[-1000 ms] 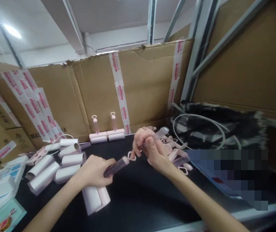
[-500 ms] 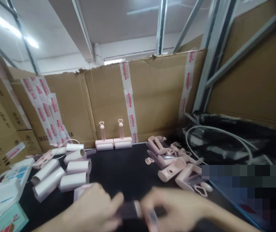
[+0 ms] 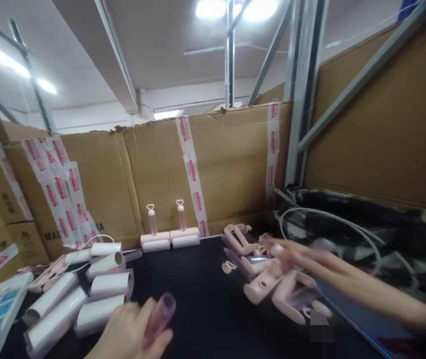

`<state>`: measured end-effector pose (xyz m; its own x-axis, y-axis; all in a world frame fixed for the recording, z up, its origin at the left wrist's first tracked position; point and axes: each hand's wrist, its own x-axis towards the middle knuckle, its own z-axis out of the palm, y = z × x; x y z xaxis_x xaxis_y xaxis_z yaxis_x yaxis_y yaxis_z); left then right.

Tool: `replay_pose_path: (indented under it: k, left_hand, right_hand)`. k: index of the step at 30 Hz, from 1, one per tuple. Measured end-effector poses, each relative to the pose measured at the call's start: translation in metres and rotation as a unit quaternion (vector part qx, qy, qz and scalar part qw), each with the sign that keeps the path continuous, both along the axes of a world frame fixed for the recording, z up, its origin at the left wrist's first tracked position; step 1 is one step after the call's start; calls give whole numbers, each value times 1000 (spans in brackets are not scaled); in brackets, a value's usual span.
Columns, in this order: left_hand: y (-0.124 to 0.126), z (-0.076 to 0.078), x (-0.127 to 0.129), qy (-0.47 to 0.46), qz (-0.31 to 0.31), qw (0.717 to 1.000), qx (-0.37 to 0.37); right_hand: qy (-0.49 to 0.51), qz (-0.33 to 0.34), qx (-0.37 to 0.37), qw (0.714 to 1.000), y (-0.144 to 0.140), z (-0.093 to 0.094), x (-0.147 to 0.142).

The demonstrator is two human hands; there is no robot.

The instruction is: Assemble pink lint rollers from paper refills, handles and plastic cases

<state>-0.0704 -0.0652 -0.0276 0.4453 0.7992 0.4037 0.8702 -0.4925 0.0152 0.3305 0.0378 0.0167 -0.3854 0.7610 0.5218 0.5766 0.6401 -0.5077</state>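
Observation:
My left hand (image 3: 130,329), low in the middle, is closed around a translucent pinkish tube (image 3: 162,311) whose open end points up and away. Over the pile of pink plastic parts (image 3: 263,286) on the right is my right hand (image 3: 289,254), its fingers among the pieces and smeared by motion. I cannot make out whether it grips one. The pile has pink frames, caps and heart-shaped loops. Left of my left hand lie several white rolls (image 3: 100,314) with clear covers.
Two lint rollers (image 3: 185,238) with heart-topped handles stand against the cardboard wall (image 3: 231,174). A white power strip (image 3: 9,309) is at the left edge of the black table surface (image 3: 198,279). A pale cable (image 3: 328,212) loops over black plastic at right.
My hands were close together low in the middle. My right hand has moved right and forward to the pink parts; my left hand now holds the tube tilted up. The view has shifted slightly.

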Motion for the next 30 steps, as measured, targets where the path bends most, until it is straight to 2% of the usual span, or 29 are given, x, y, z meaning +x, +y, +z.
replay_pose_path:
  k: [2, 5, 6, 8, 10, 12, 15, 19, 21, 24, 27, 29, 30]
  left_hand:
    - [15, -3, 25, -32, 43, 998, 24]
    - [33, -5, 57, -113, 84, 988, -56]
    - [37, -5, 64, -145, 73, 983, -90]
    - [44, -4, 71, -212, 12, 968, -132]
    - [49, -5, 71, -266, -66, 953, -132]
    - [53, -8, 65, -290, -96, 947, -101]
    - [54, -20, 51, -319, -50, 944, -73]
    - [53, -49, 35, -417, -23, 894, -160]
    - [55, -59, 31, -455, -19, 873, -178]
    - [61, -62, 25, -485, -7, 859, -163]
    - [61, -51, 21, -520, 11, 844, -127]
    - [53, -35, 23, -551, 12, 829, -99]
    - [47, -25, 25, -577, -6, 808, -122]
  right_hand:
    - [29, -42, -31, 998, 21, 6, 1]
    - [85, -75, -19, 993, 47, 15, -10]
    - [111, -80, -4, 991, 51, 18, -17]
    - [158, -76, 23, 984, 50, 24, -35]
    - [163, -42, 11, 986, 38, 25, -61]
    - [103, 21, -39, 994, 22, 21, -91]
    - [42, 113, -79, 990, 2, 4, -136]
    - [61, 151, -86, 983, -10, -16, -170]
    - [86, 150, -80, 982, -12, -18, -172]
    - [205, 101, -10, 974, -12, -11, -159]
    - [299, 59, 41, 952, -13, -2, -138]
    - [292, 101, 33, 951, -17, 4, -126]
    - [269, 138, 22, 953, -21, 7, -122]
